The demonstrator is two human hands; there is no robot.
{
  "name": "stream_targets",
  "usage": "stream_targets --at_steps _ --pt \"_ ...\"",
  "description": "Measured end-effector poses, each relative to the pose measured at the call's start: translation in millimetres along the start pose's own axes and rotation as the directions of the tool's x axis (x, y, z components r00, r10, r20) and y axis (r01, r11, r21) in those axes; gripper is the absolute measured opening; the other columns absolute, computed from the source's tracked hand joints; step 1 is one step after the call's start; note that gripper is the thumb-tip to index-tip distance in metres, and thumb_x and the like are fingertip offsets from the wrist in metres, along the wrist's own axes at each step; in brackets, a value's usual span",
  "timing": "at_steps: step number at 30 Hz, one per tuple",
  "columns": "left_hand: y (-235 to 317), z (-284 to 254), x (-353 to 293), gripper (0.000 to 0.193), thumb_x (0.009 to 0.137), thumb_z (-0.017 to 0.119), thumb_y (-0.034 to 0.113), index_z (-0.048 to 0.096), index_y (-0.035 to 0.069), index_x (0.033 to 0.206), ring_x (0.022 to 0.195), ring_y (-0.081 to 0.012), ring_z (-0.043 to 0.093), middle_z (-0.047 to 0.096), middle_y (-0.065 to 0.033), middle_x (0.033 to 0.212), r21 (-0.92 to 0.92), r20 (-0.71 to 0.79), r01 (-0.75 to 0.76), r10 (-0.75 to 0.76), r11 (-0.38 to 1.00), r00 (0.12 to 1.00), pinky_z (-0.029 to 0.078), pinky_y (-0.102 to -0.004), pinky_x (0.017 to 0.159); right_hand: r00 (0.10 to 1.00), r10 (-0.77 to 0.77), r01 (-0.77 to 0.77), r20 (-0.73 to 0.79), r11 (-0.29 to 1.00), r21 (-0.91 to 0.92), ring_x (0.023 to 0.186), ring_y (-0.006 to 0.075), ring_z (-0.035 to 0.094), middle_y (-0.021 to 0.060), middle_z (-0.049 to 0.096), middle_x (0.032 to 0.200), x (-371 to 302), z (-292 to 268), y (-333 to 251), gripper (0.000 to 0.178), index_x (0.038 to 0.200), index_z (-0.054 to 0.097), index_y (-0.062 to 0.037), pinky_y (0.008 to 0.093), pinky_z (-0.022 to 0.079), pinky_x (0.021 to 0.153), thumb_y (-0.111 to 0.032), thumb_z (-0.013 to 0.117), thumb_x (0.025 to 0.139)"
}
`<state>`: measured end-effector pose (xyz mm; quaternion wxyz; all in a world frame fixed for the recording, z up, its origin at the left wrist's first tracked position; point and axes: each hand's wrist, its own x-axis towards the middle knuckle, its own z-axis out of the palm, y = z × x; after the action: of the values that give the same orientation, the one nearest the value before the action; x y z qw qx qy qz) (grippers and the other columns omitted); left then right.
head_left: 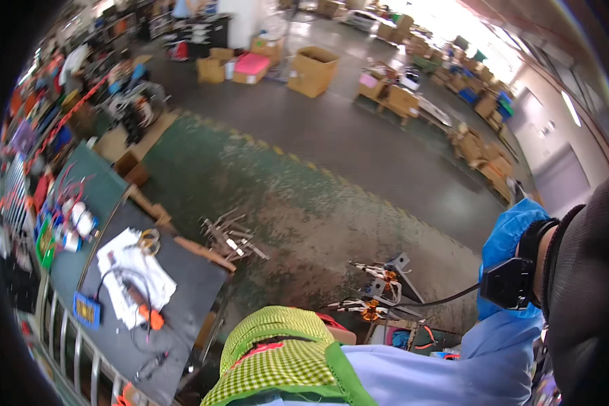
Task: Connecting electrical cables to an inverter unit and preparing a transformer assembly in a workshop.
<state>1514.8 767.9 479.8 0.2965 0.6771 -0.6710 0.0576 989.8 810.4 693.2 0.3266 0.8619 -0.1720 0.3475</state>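
A blue glove or cover [504, 254] at the right edge encloses my right hand; its fingers are hidden, so I cannot tell what it holds, if anything. A black strapped device [511, 284] sits on the wrist, and a dark cable runs left from it. Light blue cloth [440, 375] lies just below the hand. Green-and-yellow checkered cloth with a green border [284, 331] fills the lower middle. Nearest beyond the cloth are metal brackets [402, 271] with copper-coloured coils [372, 310] and pale wires. My left hand is out of view.
A dark worktable [189, 291] at left carries white papers [135, 277], a tape roll [149, 241], an orange-handled corded tool [150, 314] and a small blue box [86, 310]. Metal pieces [233, 237] are piled beyond it. Cardboard boxes [312, 71] stand farther off.
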Motion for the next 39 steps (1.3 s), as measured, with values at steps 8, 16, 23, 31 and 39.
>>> stream_targets --at_steps 8,16,23,31,39 --pt "48 110 148 0.030 0.090 0.058 0.013 0.060 0.004 0.118 0.103 -0.0219 0.059 0.063 -0.0101 0.112 -0.056 0.164 -0.171 0.178 0.984 0.970 0.045 -0.0350 0.089 0.950 0.294 -0.228 0.104 0.882 -0.412 0.111 0.0356 0.056 0.0191 0.057 0.124 -39 -59 31 0.052 0.124 0.053 0.0013 0.0427 0.044 0.094 -0.019 0.068 0.079" --pt "199 149 292 0.031 0.090 0.057 0.014 0.059 0.005 0.120 0.107 -0.0230 0.058 0.061 -0.0112 0.117 -0.284 -0.062 -0.577 0.585 0.766 0.808 0.044 -0.0352 0.093 0.729 0.681 -0.566 -0.071 0.542 -0.621 0.115 0.0378 0.054 0.0203 0.055 0.127 -86 -79 -6 0.054 0.128 0.052 0.0014 0.0444 0.043 0.096 -0.019 0.067 0.080" --pt "470 212 301 0.032 0.091 0.057 0.015 0.059 0.006 0.122 0.111 -0.0240 0.057 0.060 -0.0121 0.121 -0.662 -0.325 -0.736 0.830 0.143 0.453 0.044 -0.0353 0.096 0.125 0.975 -0.659 -0.183 -0.056 -0.750 0.109 0.0366 0.056 0.0166 0.058 0.123 -277 -59 -50 0.047 0.125 0.056 -0.0046 0.0460 0.045 0.093 -0.024 0.065 0.083" --pt "766 461 43 0.024 0.083 0.062 0.016 0.063 0.006 0.105 0.091 -0.0312 0.065 0.067 -0.0148 0.097 -0.927 0.020 -0.365 0.962 -0.085 -0.274 0.051 -0.0391 0.081 -0.881 0.387 -0.460 0.274 -0.559 -0.690 0.079 0.0388 0.067 0.0203 0.069 0.086 -507 93 -179 0.066 0.085 0.071 -0.0035 0.0459 0.053 0.070 -0.065 0.050 0.081" --pt "840 678 -171 0.038 0.084 0.058 0.036 0.062 0.008 0.109 0.098 -0.0355 0.063 0.067 -0.0169 0.104 -0.827 0.384 -0.551 0.597 -0.117 -0.704 0.049 -0.0444 0.085 -0.721 0.025 -0.437 0.692 -0.792 -0.427 0.101 0.0359 0.063 0.0178 0.067 0.108 -580 229 -262 0.047 0.106 0.068 -0.0083 0.0480 0.049 0.085 -0.045 0.042 0.093"
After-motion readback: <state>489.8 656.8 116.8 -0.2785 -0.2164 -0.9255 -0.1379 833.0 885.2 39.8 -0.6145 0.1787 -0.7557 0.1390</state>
